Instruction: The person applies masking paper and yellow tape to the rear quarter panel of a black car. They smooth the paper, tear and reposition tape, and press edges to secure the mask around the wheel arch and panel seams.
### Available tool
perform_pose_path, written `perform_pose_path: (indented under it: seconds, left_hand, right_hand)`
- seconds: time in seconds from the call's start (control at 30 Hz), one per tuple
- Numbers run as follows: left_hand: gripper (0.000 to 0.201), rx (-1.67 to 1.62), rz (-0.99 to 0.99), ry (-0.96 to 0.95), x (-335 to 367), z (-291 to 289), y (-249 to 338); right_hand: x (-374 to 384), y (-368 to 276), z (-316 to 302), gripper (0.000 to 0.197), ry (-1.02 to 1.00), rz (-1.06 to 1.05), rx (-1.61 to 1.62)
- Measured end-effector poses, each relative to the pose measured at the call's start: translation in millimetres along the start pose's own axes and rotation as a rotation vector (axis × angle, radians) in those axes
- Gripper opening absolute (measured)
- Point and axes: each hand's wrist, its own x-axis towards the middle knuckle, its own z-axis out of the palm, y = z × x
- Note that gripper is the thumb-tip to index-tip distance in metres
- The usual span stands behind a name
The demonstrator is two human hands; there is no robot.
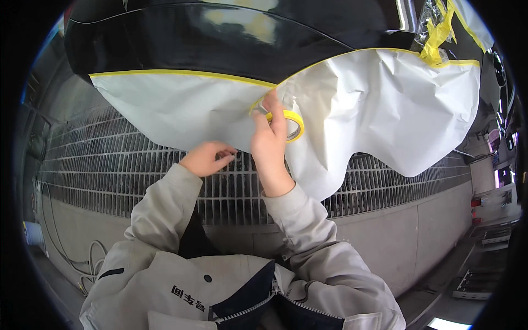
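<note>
My right hand (269,140) grips a roll of yellow masking tape (296,126), its fingers reaching up to the seam between two masking sheets. A short strip of yellow tape shows beside those fingertips. Both sheets, a left white paper sheet (181,104) and a creased right white paper sheet (379,110), hang from the glossy black car body panel (165,41), fixed along their top edges with yellow tape. Just below the left sheet's lower edge is my left hand (206,158), fingers loosely curled and thumb apart, with nothing visible in it.
Beneath the sheets runs a metal floor grating (110,165), bordered by a pale floor strip (385,242). A hose (60,245) lies coiled at the left. Crumpled yellow tape and clear film (437,36) hang at the upper right. Dark metal racks (473,283) stand at the lower right.
</note>
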Motion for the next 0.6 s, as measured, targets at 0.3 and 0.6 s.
perform_pose_path:
  seconds: [0.3,0.6]
  left_hand:
    - [0.024,-0.364,-0.17,0.432,-4,-22,47]
    - [0.022,-0.65,-0.262,0.378,-99,-59,58]
  right_hand:
    - [-26,-23,-22,0.065,-0.55,0.236,-0.426]
    - [-71,-15,31,0.077,-0.83,-0.288,-0.377]
